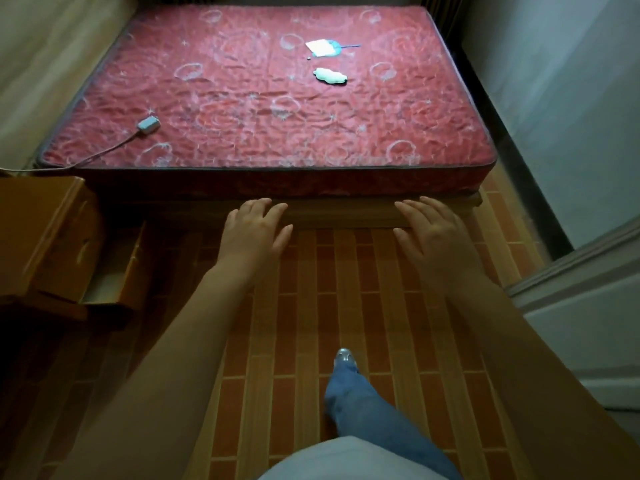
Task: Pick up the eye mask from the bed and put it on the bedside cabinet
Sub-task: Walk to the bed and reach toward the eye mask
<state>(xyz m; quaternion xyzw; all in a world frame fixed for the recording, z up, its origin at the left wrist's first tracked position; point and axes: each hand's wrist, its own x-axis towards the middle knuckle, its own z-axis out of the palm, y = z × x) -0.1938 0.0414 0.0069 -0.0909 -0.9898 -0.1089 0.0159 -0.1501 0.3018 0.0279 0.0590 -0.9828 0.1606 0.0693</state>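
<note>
You are working in dim, warm indoor light, brightest on the far half of the bed (270,98) and fading toward you. The bedside cabinet (45,237) at your left sits in heavy shadow — the floor below it goes nearly black. No glare shows anywhere. The wide lens bends straight lines at the edges — the wall (571,116) on your right leans and your forearms stretch large at the bottom. The picture is soft and slightly smeared throughout, so small details on the mattress stay unclear.

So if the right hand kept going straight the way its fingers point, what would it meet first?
Probably the near edge of the bed: the open right hand points at it, fingertips just short. Depth is unclear; if it passes above, bare mattress follows, with the eye mask further left.
</note>
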